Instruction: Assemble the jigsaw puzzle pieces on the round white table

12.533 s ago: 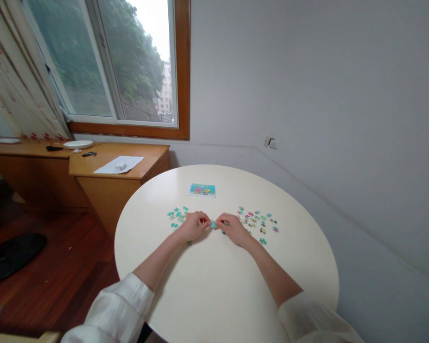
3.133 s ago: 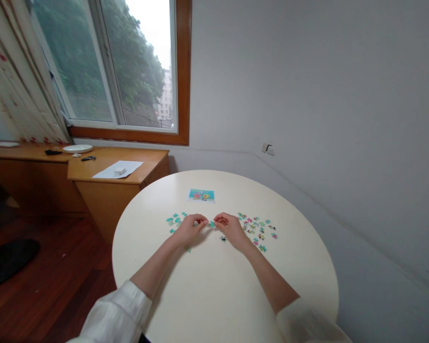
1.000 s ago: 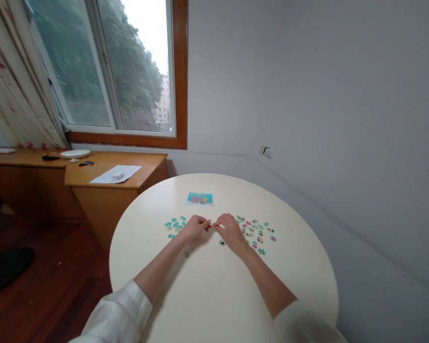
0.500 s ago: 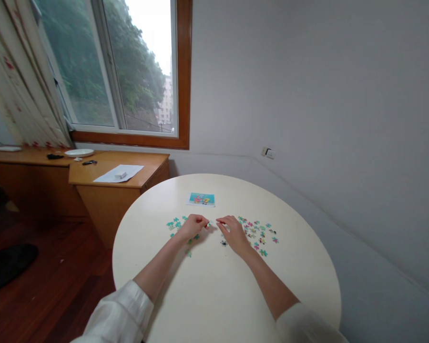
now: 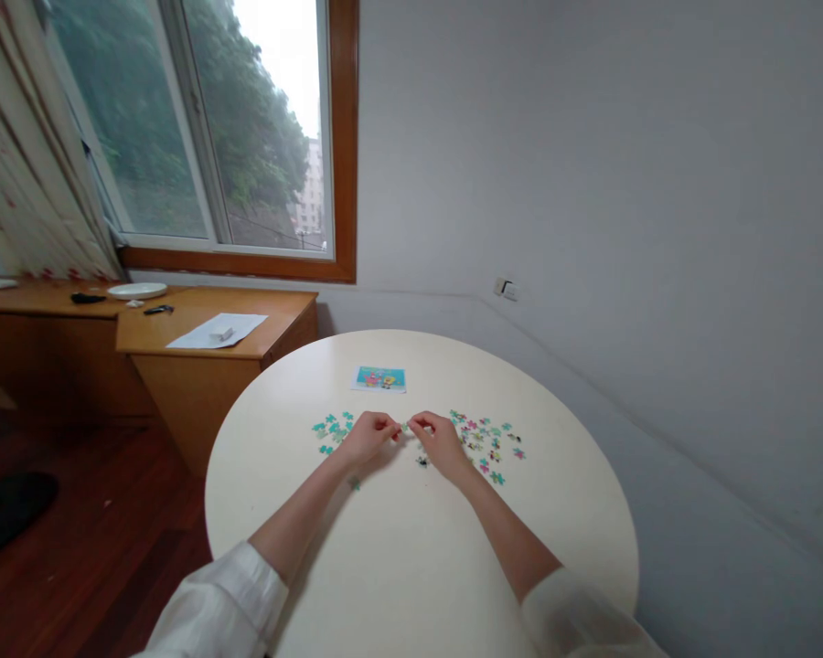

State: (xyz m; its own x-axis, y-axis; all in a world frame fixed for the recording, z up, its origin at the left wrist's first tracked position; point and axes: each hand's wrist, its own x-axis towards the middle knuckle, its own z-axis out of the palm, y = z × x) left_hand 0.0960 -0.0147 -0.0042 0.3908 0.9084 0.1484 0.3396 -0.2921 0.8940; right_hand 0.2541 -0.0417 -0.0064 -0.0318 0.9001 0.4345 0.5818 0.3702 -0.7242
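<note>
Teal and tiny, the puzzle piece (image 5: 404, 427) sat near the middle of the surface (image 5: 398, 567), pinched between the fingers of our left hand (image 5: 365, 437) and our right hand (image 5: 441, 440), wrists resting down to steady it. Loose teal pieces (image 5: 329, 428) lay sorted toward the left edge, mixed pieces (image 5: 488, 440) toward the right, and the picture card (image 5: 380, 377) toward the far edge.

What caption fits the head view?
Left hand and right hand pinch a puzzle piece at a round table, loose pieces either side.
</note>
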